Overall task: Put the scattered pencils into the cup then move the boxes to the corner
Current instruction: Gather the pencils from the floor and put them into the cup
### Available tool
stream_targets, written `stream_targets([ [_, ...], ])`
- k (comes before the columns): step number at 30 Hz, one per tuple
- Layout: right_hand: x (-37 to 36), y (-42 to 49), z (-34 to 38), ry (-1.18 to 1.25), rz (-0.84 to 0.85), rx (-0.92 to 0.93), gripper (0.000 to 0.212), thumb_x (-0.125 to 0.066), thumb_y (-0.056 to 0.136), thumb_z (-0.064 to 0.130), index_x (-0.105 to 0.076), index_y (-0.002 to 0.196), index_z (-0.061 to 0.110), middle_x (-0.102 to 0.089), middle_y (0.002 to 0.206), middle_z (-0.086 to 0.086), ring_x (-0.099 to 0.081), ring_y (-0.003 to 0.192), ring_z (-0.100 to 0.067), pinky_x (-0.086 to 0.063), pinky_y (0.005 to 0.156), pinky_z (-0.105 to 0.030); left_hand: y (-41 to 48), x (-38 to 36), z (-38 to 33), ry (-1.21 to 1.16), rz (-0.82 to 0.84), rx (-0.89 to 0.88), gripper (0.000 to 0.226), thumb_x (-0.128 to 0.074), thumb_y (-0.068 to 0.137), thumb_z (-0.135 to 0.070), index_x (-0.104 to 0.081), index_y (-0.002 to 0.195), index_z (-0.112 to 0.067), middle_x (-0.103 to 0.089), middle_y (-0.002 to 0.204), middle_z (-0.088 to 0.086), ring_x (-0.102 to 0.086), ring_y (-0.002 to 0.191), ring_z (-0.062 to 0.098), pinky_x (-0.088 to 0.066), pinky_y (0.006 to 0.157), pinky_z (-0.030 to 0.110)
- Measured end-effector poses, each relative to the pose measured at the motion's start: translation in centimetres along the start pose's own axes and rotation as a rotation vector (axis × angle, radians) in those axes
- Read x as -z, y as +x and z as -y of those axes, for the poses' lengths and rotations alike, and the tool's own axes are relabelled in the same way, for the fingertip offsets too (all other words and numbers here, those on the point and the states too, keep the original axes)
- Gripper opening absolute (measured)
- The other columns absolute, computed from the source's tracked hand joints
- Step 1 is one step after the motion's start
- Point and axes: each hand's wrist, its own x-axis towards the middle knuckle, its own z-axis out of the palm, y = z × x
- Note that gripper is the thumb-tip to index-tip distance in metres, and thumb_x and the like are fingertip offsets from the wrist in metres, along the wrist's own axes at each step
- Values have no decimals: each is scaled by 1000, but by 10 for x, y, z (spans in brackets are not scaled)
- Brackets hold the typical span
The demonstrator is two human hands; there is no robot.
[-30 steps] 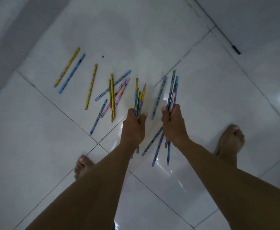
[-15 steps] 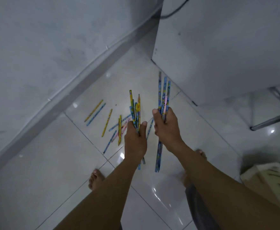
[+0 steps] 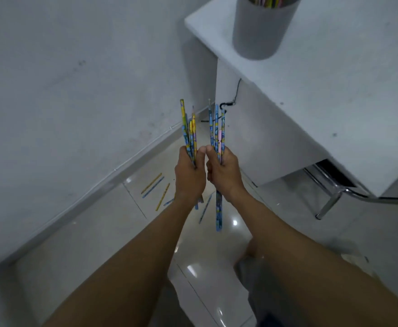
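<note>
Both hands full of pencils, thumbs touching.
Left hand (image 3: 189,175) clamps four-ish yellow/blue pencils (image 3: 189,135); right hand (image 3: 224,174) clamps about four blue ones (image 3: 217,131). At least four loose pencils (image 3: 152,186) on floor (image 3: 80,244). One grey cup (image 3: 259,31) on table (image 3: 335,79).

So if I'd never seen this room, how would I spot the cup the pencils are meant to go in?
Start at the white table filling the upper right of the view. Near its far corner stands a plain grey cup, tall and round, cut off by the top edge of the picture. It is the only container on the table, and coloured pencil ends already poke from its mouth, unlike the bundles gripped in the left hand and right hand.
</note>
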Motion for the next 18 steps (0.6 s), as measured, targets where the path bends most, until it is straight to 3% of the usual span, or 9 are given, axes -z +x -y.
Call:
stream_targets([
  [7, 29, -23, 70, -19, 112, 35, 34, -52, 92, 56, -38, 65, 39, -37, 47, 9, -32, 39, -8, -32, 38, -23, -31, 9, -63, -35, -108, 9, 22, -43, 99, -41, -45, 88, -21, -48, 60, -5, -46, 47, 8, -43, 47, 31],
  [11, 33, -16, 122, -46, 86, 99, 33, -49, 91, 60, -42, 70, 36, -38, 52, 7, -34, 43, -12, -31, 41, -27, -28, 23, -101, -80, -150, -60, 25, -45, 98, -40, -45, 86, -18, -42, 57, -7, -43, 46, 3, -35, 42, 11],
  [18, 30, 5, 201, -83, -57, 254, 32, -46, 92, 62, -43, 70, 39, -41, 55, 7, -39, 48, -12, -36, 49, -32, 26, 49, -174, -155, -192, -167, 24, -45, 98, -42, -46, 93, -18, -48, 65, -11, -49, 55, -4, -38, 49, 9],
])
